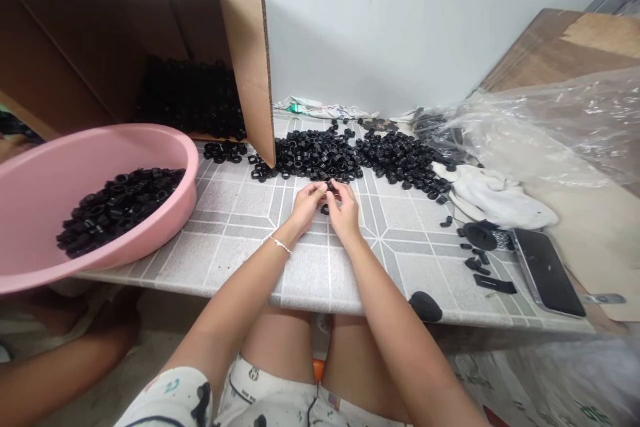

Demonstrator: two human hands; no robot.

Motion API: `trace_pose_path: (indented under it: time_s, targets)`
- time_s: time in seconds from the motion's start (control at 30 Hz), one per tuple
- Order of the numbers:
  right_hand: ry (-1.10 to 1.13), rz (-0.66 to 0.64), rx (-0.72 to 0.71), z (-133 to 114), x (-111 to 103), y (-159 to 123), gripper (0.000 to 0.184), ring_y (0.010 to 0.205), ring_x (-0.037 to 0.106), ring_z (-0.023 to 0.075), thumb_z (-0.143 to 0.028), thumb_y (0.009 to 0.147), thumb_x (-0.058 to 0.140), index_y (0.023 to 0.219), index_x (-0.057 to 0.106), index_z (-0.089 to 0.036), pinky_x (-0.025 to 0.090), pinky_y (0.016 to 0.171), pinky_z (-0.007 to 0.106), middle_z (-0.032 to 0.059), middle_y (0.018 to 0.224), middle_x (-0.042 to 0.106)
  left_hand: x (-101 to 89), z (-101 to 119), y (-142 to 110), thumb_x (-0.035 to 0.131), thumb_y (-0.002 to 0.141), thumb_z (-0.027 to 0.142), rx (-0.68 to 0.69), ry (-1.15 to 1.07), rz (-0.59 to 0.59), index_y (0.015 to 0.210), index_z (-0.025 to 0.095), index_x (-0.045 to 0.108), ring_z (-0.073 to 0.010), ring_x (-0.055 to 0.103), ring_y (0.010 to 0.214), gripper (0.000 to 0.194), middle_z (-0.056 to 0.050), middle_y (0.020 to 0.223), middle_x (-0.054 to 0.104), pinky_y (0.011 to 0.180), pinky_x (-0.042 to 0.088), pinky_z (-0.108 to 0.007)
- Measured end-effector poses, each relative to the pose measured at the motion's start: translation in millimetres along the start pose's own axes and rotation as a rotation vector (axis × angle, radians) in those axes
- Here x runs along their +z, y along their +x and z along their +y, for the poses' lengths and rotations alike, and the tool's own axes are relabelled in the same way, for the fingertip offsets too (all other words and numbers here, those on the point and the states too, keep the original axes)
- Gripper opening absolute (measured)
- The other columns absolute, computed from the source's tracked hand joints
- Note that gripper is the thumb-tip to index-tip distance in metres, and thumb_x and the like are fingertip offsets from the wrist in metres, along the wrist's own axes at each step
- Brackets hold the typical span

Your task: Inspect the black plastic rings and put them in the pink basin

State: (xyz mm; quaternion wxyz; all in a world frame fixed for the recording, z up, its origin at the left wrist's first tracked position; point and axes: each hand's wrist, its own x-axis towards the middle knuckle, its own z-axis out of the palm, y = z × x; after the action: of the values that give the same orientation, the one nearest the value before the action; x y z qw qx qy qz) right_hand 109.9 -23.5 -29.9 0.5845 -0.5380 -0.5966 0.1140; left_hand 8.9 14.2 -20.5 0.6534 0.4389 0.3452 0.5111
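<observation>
Between the fingertips of both hands is a small black ring-like part (330,187), mostly covered by the fingers. My left hand (306,205), with a thin bracelet on its wrist, pinches it from one side. From the other side my right hand (344,208) closes on the same piece. Another black ring (325,209) lies on the table just below the fingers. Right behind the hands spreads a pile of black rings (315,155), and a second heap of small black parts (400,159) lies to its right.
At left, a pink basin (193,177) holds many black rings, before a tipped cardboard box (257,67) with more. On the right are a white cloth (500,197), a phone (547,273), black scraps (495,284) and clear plastic film (560,127). Someone's limb shows at lower left.
</observation>
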Motion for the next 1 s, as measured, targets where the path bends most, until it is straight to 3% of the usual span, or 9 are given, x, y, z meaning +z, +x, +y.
trace_pose_path:
  time_s: [0.1, 0.23, 0.37, 0.57, 0.77, 0.9, 1.0]
  targets:
    - [-0.018, -0.011, -0.025, -4, 0, -2, 0.036, 0.111, 0.056, 0.0218, -0.028, 0.087, 0.048, 0.122, 0.055, -0.025, 0.049, 0.093, 0.039, 0.0101, 0.118, 0.056, 2.1, 1, -1, 0.07, 0.075, 0.039, -0.032, -0.027, -0.008, 0.085, 0.015, 0.065, -0.0161, 0.064, 0.081, 0.027, -0.005, 0.084, 0.069, 0.079, 0.05, -0.029]
    - [-0.08, 0.006, -0.022, -4, -10, -2, 0.032, 0.107, 0.056, 0.0227, -0.024, 0.089, 0.041, 0.117, 0.057, -0.024, 0.047, 0.094, 0.041, 0.0105, 0.111, 0.058, 4.7, 3, -3, 0.07, 0.075, 0.041, -0.056, 0.048, -0.086, 0.078, 0.014, 0.062, -0.0141, 0.062, 0.075, 0.028, -0.004, 0.077, 0.066, 0.076, 0.048, -0.028]
    - [-0.133, -0.027, -0.03, -1, -15, -1, 0.029, 0.103, 0.057, 0.0241, -0.023, 0.089, 0.04, 0.112, 0.058, -0.022, 0.046, 0.093, 0.041, 0.0109, 0.107, 0.06, 6.5, 3, -4, 0.069, 0.075, 0.044, -0.033, 0.085, -0.068, 0.074, 0.014, 0.058, -0.0115, 0.059, 0.068, 0.031, -0.002, 0.073, 0.064, 0.07, 0.047, -0.025]
    - [-0.162, 0.025, -0.036, 3, -12, 0, 0.027, 0.099, 0.058, 0.0239, -0.022, 0.088, 0.042, 0.108, 0.059, -0.02, 0.048, 0.089, 0.041, 0.0114, 0.103, 0.062, 9.4, 0, -9, 0.075, 0.068, 0.043, 0.036, 0.136, -0.091, 0.084, 0.014, 0.058, -0.0133, 0.06, 0.074, 0.037, -0.003, 0.079, 0.064, 0.072, 0.047, -0.026]
    - [0.015, -0.065, 0.098, 5, -7, 2, 0.035, 0.083, 0.059, 0.019, -0.031, 0.083, 0.054, 0.115, 0.059, -0.019, 0.051, 0.076, 0.035, 0.0113, 0.109, 0.062, 6.5, -1, -7, 0.071, 0.073, 0.031, 0.073, 0.097, 0.0, 0.098, 0.014, 0.06, -0.0174, 0.062, 0.088, 0.032, -0.009, 0.101, 0.066, 0.082, 0.049, -0.031]
    - [0.225, -0.041, 0.255, 9, -9, 5, 0.032, 0.081, 0.06, 0.0179, -0.042, 0.084, 0.053, 0.106, 0.059, -0.019, 0.05, 0.074, 0.033, 0.0086, 0.104, 0.065, 3.9, -1, -5, 0.067, 0.076, 0.027, 0.068, 0.12, -0.07, 0.102, 0.015, 0.063, -0.0179, 0.062, 0.089, 0.03, -0.009, 0.105, 0.067, 0.081, 0.049, -0.031]
    - [0.232, -0.028, 0.296, 11, -14, 7, 0.033, 0.075, 0.059, 0.0167, -0.05, 0.084, 0.051, 0.094, 0.057, -0.02, 0.048, 0.073, 0.032, 0.0041, 0.089, 0.064, 3.1, 0, -6, 0.065, 0.077, 0.024, 0.082, 0.2, -0.136, 0.107, 0.015, 0.065, -0.0171, 0.062, 0.088, 0.031, -0.008, 0.103, 0.068, 0.081, 0.049, -0.029]
